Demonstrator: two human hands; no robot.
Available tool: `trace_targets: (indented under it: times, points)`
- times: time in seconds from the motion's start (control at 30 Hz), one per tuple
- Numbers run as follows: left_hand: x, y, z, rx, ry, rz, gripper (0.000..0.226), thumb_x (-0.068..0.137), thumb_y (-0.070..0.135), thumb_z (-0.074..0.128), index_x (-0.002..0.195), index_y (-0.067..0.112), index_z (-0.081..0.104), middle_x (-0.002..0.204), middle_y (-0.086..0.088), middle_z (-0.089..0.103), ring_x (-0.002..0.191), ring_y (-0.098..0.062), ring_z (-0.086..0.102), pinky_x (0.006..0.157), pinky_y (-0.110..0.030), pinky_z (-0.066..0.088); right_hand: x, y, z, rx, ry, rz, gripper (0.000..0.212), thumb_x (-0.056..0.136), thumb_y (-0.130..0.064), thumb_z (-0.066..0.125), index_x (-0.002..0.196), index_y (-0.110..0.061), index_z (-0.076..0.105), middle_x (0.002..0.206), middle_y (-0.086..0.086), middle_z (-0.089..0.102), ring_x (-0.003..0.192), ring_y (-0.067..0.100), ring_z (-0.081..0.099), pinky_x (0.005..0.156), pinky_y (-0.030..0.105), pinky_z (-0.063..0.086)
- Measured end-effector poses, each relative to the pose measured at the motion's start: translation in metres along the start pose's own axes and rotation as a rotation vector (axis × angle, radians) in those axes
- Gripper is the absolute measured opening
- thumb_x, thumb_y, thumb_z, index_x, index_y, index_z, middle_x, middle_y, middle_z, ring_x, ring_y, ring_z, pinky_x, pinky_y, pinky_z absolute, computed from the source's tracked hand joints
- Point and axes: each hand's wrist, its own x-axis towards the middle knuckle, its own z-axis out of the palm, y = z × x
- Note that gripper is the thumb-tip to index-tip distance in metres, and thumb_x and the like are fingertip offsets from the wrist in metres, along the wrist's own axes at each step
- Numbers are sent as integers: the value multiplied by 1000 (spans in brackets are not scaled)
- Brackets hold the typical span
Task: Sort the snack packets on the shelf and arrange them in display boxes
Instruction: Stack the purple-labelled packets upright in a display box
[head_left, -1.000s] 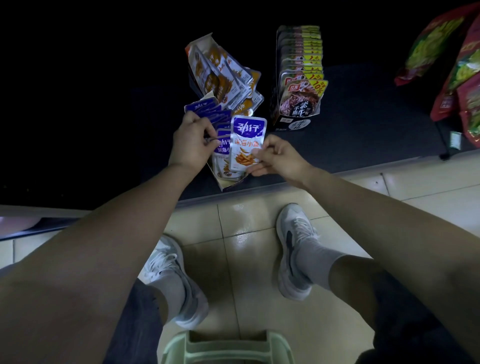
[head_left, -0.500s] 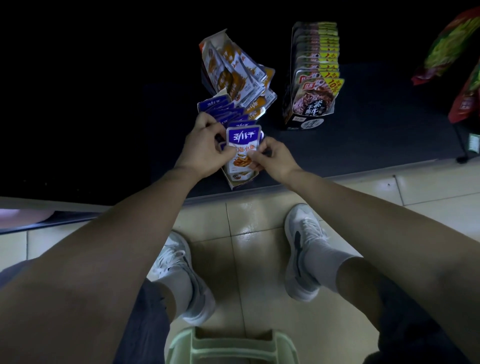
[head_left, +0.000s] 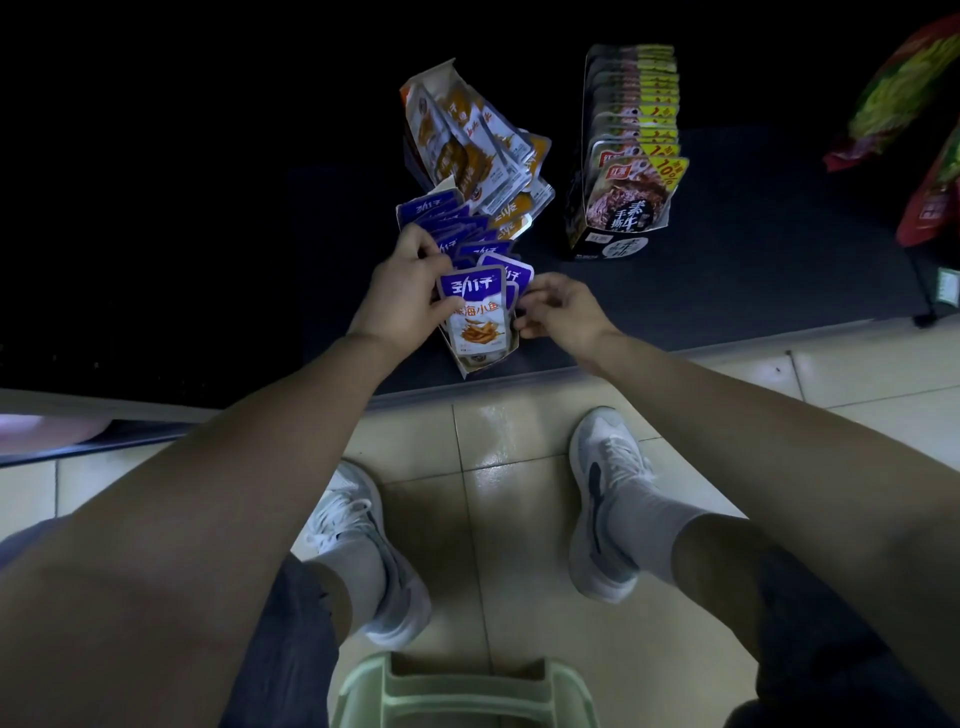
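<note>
The front purple packet (head_left: 475, 317) is standing upright at the near end of the purple display box (head_left: 485, 364), which is sitting on the dark shelf (head_left: 753, 291) close to its front edge. More purple packets (head_left: 441, 218) are fanning out behind it in the same box.

The left hand (head_left: 405, 301) is gripping the front purple packet along its left edge, fingers curled behind it and thumb lying on its face. The right hand (head_left: 563, 312) is curling in at the right side of the box, fingertips touching the packet edges there. I cannot tell whether it is pinching one.

Just beyond the purple display box, orange packets (head_left: 467, 145) are leaning in a loose heap. Further right of the box, a dark display box (head_left: 608, 244) is holding a tidy row of dark packets (head_left: 631, 182). Below the box, near the person's feet, a pale green plastic bin (head_left: 462, 691) is resting on the tiled floor (head_left: 498, 452).
</note>
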Motion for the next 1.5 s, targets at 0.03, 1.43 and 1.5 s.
trace_targets:
  times: [0.03, 1.43, 1.5]
  points:
    - [-1, 0, 0, 8, 1, 1, 29, 83, 15, 74, 106, 5, 62, 127, -6, 42, 115, -18, 51, 95, -34, 52, 0, -1, 0, -8, -13, -31, 17, 95, 6, 47, 108, -3, 54, 82, 6, 59, 66, 13, 59, 63, 20, 55]
    - [-8, 5, 9, -38, 139, -147, 10, 83, 12, 72, 83, 8, 63, 124, -6, 40, 105, -14, 52, 90, -25, 49, -2, 9, -11, -368, 180, -369, 26, 81, -3, 71, 93, -9, 49, 85, 3, 62, 71, 5, 57, 59, 9, 47]
    - [-9, 4, 8, -66, 154, -124, 10, 84, 14, 71, 85, 9, 62, 124, -7, 41, 101, -12, 52, 84, -19, 48, -3, 9, -11, -366, 154, -380, 24, 82, -3, 69, 90, -12, 49, 82, 4, 63, 72, 9, 59, 59, 13, 48]
